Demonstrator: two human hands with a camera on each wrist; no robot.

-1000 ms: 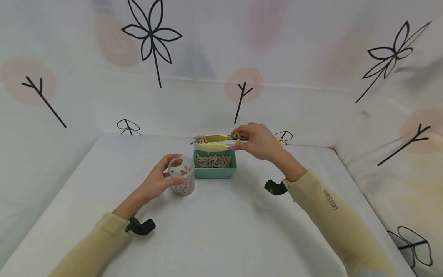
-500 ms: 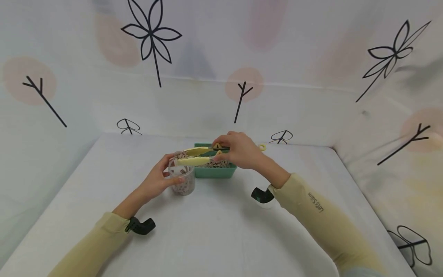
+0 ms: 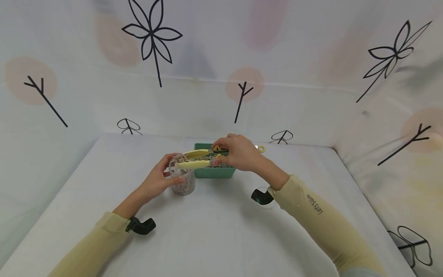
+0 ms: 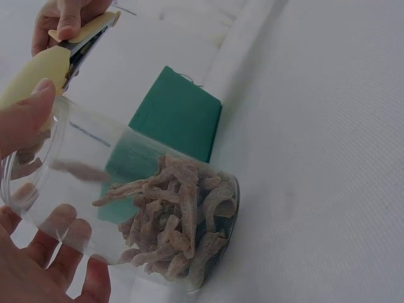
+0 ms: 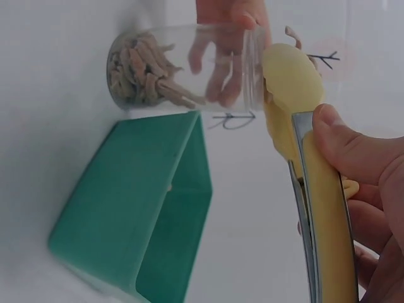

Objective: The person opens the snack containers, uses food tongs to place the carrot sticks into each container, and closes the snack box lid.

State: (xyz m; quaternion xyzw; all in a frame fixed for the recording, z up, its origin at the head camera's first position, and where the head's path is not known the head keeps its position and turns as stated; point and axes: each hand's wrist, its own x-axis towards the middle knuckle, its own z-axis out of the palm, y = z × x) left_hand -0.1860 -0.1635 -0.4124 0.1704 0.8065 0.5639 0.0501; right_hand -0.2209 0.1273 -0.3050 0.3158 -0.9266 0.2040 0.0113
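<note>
Over the cup [image 3: 182, 179], tongs [image 3: 198, 158].

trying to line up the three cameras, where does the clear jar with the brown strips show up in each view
Head: clear jar just left of centre, gripped by the left hand, beside the green tray.
Left wrist: it fills the lower left, fingers round it, tray behind.
Right wrist: top centre, lying sideways in the picture, above the tray.
Shared landmark: the green tray; the yellow tongs also show in all three.
</note>
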